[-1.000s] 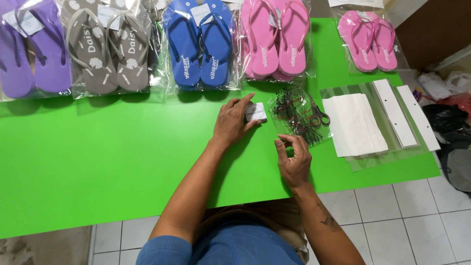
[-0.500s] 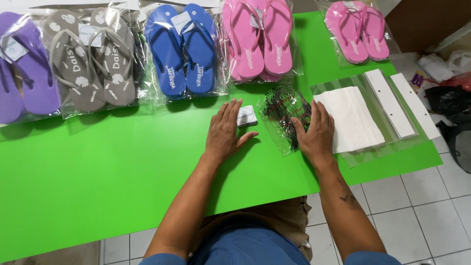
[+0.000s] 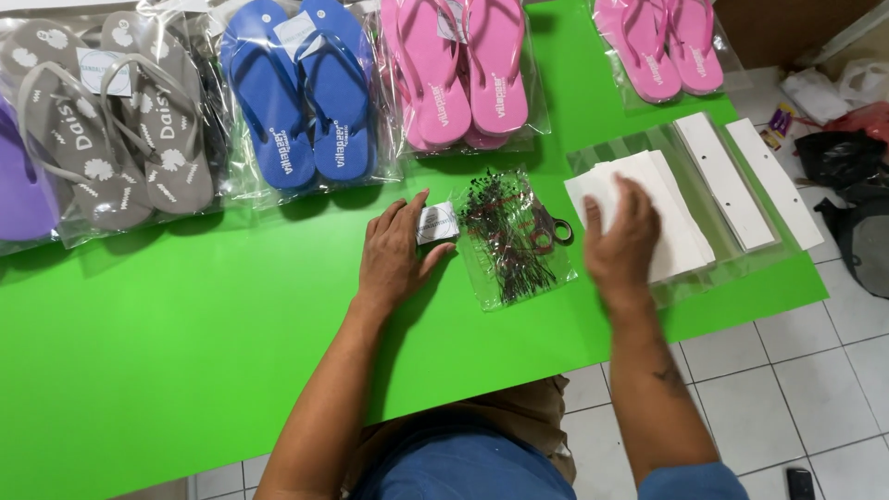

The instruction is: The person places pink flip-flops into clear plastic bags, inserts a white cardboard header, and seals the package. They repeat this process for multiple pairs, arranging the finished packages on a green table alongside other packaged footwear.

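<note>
Green table [image 3: 185, 370], bagged sandals along its far edge: my right hand [image 3: 619, 243] lies flat and open on the white card stack [image 3: 685, 231]. I would peel one card cleanly. My left hand [image 3: 394, 257], fingers spread, pins the small label pad [image 3: 437, 222] beside the clear bag of black ties [image 3: 514, 236].

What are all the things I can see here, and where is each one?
table: one, bright green, fills the view
grey flip-flops: one bagged pair, far left
blue flip-flops: one bagged pair, top centre
pink flip-flops: bagged, top centre-right; another pair top right
clear bag of small black pieces: one, between the hands
white sheets: a stack, right
white card strips: two, far right
small white card: one, at left fingertips
left hand: flat on table
right hand: on the sheets
</note>
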